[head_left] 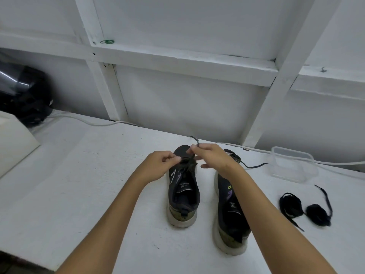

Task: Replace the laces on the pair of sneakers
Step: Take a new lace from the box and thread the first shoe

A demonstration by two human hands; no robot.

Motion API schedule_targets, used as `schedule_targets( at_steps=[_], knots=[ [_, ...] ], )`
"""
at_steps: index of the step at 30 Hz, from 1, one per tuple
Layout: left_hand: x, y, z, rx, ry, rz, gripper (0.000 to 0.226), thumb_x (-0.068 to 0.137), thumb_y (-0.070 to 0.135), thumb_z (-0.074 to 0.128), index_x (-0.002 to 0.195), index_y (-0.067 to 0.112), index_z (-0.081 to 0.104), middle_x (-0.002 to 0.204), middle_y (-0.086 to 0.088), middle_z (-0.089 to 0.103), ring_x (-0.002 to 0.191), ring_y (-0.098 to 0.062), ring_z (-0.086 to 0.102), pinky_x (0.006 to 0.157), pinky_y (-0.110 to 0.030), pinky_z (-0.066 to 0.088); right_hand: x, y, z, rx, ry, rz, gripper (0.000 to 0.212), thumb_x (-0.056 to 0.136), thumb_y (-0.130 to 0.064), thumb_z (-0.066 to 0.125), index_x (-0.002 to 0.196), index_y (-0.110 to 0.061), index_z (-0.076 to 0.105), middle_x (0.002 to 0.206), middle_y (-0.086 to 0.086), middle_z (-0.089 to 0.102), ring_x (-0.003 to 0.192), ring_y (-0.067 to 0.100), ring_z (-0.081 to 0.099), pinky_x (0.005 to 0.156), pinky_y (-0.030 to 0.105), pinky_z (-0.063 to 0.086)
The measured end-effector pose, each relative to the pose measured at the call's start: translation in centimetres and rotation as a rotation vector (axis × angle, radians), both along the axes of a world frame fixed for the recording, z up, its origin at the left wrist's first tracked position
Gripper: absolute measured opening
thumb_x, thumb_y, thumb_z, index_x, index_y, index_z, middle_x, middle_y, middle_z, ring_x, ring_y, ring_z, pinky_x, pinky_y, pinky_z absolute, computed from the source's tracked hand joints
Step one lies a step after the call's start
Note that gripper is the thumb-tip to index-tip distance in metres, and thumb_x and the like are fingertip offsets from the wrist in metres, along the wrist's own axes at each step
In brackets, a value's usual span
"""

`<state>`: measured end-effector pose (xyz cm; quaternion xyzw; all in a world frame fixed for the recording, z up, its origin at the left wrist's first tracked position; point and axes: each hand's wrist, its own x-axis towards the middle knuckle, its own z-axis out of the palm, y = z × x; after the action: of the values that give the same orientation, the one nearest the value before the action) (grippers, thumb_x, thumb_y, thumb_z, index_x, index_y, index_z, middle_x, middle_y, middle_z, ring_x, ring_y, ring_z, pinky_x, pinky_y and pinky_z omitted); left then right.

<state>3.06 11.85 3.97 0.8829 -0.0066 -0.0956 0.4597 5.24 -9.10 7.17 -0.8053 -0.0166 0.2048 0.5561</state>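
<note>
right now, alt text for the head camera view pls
Both hands, left hand and right hand, pinch a dark lace over the left sneaker on a white table. The right sneaker stands beside it, with loose black laces and a clear container further right.

Matt cloth shoes on a smooth white table

The two sneakers (183, 191) (230, 212) have dark matt cloth uppers and pale, scuffed rubbery soles; the spare laces (304, 207) are black woven cord, dull. The table (79, 175) is smooth, matt white. The container (293, 164) is clear, faintly glossy plastic. The wall (187, 95) looks like painted white boards, and the black object (23, 91) far left is shiny.
</note>
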Motion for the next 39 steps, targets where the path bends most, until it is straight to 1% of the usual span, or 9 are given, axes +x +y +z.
schedule_targets(
  at_steps=[6, 9, 12, 16, 19, 23, 26, 30, 39],
  knots=[
    [-0.9, 3.3, 0.0, 0.034, -0.031, 0.127, 0.021, 0.094, 0.042, 0.066, 0.083, 0.025, 0.074, 0.061, 0.01, 0.049, 0.058, -0.008, 0.042, 0.057, -0.025, 0.034, 0.9, -3.5, 0.9, 0.498, 0.117, -0.478, 0.03, 0.101, -0.03, 0.054, 0.075, -0.018, 0.062, 0.087, -0.002, 0.072, 0.087, 0.015, 0.071, 0.074, 0.032, 0.052],
    [-1.2, 4.8, 0.0, 0.037, -0.05, 0.181, 0.019, 0.094, 0.041, 0.066, 0.086, 0.025, 0.073, 0.065, 0.005, 0.052, 0.063, -0.011, 0.047, 0.06, -0.026, 0.037, 0.7, -5.0, 0.2, 0.01, 0.014, -0.684, 0.033, 0.091, -0.024, 0.052, 0.074, -0.002, 0.069, 0.072, 0.007, 0.073, 0.067, 0.021, 0.069, 0.059, 0.029, 0.056],
    [-1.3, 5.8, 0.2, 0.012, -0.069, 0.244, 0.018, 0.094, 0.042, 0.067, 0.088, 0.026, 0.073, 0.068, 0.002, 0.054, 0.067, -0.013, 0.05, 0.063, -0.027, 0.038, 0.1, -5.9, -0.5, -0.713, -0.061, -0.444, 0.031, 0.088, -0.03, 0.057, 0.074, -0.003, 0.06, 0.071, 0.004, 0.063, 0.074, 0.029, 0.06, 0.065, 0.033, 0.049],
    [-1.4, 5.8, 1.1, -0.042, -0.087, 0.256, 0.018, 0.095, 0.042, 0.065, 0.089, 0.026, 0.072, 0.064, 0.01, 0.051, 0.065, -0.01, 0.048, 0.062, -0.025, 0.038, -0.8, -4.8, 0.1, -1.079, -0.109, -0.266, 0.042, 0.088, -0.054, 0.068, 0.089, -0.014, 0.054, 0.088, 0.001, 0.052, 0.082, 0.026, 0.049, 0.069, 0.03, 0.038],
    [-1.4, 4.8, 2.5, -0.058, -0.099, 0.2, 0.019, 0.095, 0.041, 0.064, 0.088, 0.025, 0.072, 0.064, 0.009, 0.053, 0.063, -0.008, 0.048, 0.065, -0.025, 0.04, -0.7, -2.6, 0.5, -0.963, -0.26, -0.246, 0.043, 0.086, -0.055, 0.071, 0.094, -0.013, 0.066, 0.087, 0.0, 0.062, 0.082, 0.024, 0.057, 0.068, 0.031, 0.041],
    [-1.3, 2.7, 4.7, -0.104, -0.122, 0.095, 0.018, 0.096, 0.037, 0.064, 0.087, 0.024, 0.071, 0.061, 0.009, 0.054, 0.056, -0.005, 0.044, 0.059, -0.024, 0.037, -0.7, 1.2, 2.5, -0.492, -0.395, 0.123, 0.038, 0.089, -0.038, 0.074, 0.126, -0.032, 0.067, 0.124, -0.011, 0.063, 0.092, 0.004, 0.059, 0.083, 0.027, 0.044],
    [-1.3, 1.7, 6.2, -0.157, -0.151, 0.022, 0.017, 0.097, 0.035, 0.062, 0.088, 0.026, 0.071, 0.061, 0.01, 0.054, 0.06, -0.008, 0.044, 0.056, -0.021, 0.036, -1.0, 3.7, 3.6, -0.377, -0.388, 0.281, 0.025, 0.093, -0.031, 0.072, 0.118, -0.032, 0.073, 0.088, -0.017, 0.063, 0.07, -0.005, 0.055, 0.07, 0.02, 0.041],
    [-1.3, 2.4, 6.6, -0.106, -0.171, 0.012, 0.014, 0.099, 0.037, 0.059, 0.092, 0.031, 0.07, 0.068, 0.009, 0.063, 0.058, -0.008, 0.044, 0.053, -0.018, 0.037, 0.2, 3.8, 3.0, -0.347, -0.398, 0.134, 0.014, 0.098, -0.024, 0.063, 0.093, -0.021, 0.075, 0.074, -0.015, 0.068, 0.058, -0.004, 0.056, 0.062, 0.02, 0.042],
    [-2.4, 6.7, 1.8, 0.161, 0.159, -0.05, 0.018, 0.101, 0.016, 0.056, 0.102, 0.027, 0.07, 0.089, 0.013, 0.076, 0.08, 0.0, 0.069, 0.073, -0.024, 0.048, 2.9, -0.6, 0.4, -0.288, -0.24, -0.306, 0.017, 0.098, -0.019, 0.062, 0.09, -0.013, 0.076, 0.076, -0.006, 0.075, 0.058, 0.013, 0.058, 0.051, 0.022, 0.05]
  ],
)
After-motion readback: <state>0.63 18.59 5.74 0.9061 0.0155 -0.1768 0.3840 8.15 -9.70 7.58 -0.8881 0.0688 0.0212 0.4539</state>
